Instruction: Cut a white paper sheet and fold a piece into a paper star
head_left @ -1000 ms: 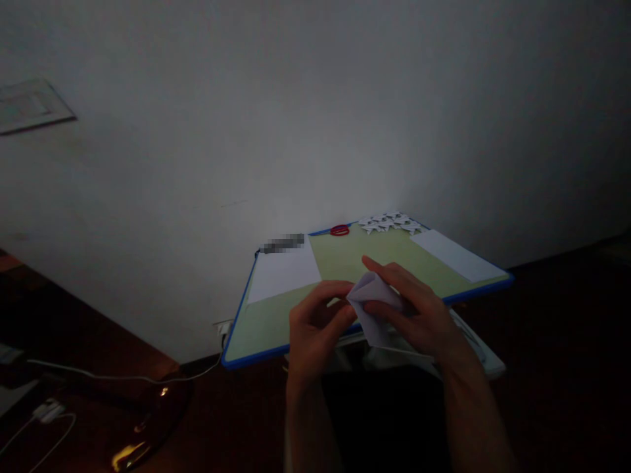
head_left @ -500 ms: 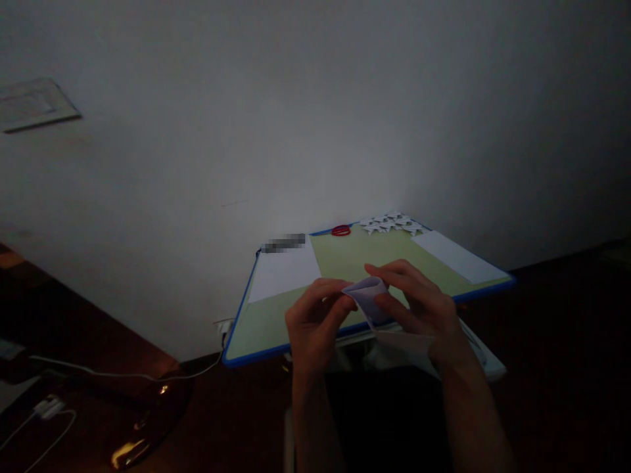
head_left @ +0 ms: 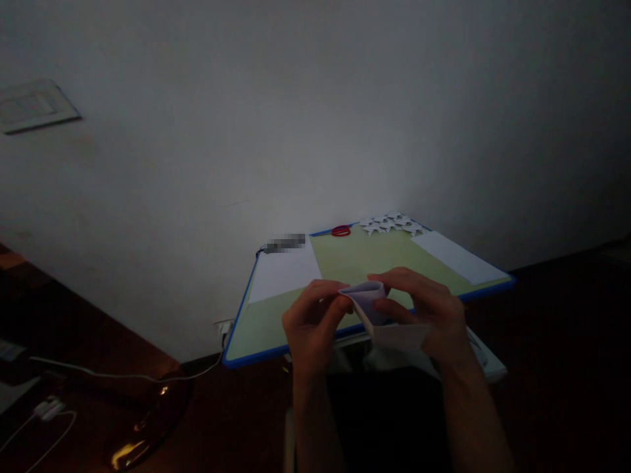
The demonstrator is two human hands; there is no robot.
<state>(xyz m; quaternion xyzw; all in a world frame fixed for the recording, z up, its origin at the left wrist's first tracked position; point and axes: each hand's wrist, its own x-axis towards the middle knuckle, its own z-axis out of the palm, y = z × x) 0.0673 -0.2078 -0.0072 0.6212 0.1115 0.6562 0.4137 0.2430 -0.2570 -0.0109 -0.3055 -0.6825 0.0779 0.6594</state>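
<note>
Pinching a folded white paper (head_left: 368, 297) over the near edge of the table (head_left: 345, 257), we curl our left hand (head_left: 310, 326) onto its left corner while our right hand (head_left: 434, 315) arches over, thumb beneath.

Dim home room: wall socket (head_left: 223, 326), charger cable (head_left: 123, 377).

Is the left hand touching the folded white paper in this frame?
Touching. The head view shows the left hand pinching the folded white paper at its left corner; the right hand grips the other side.
</note>
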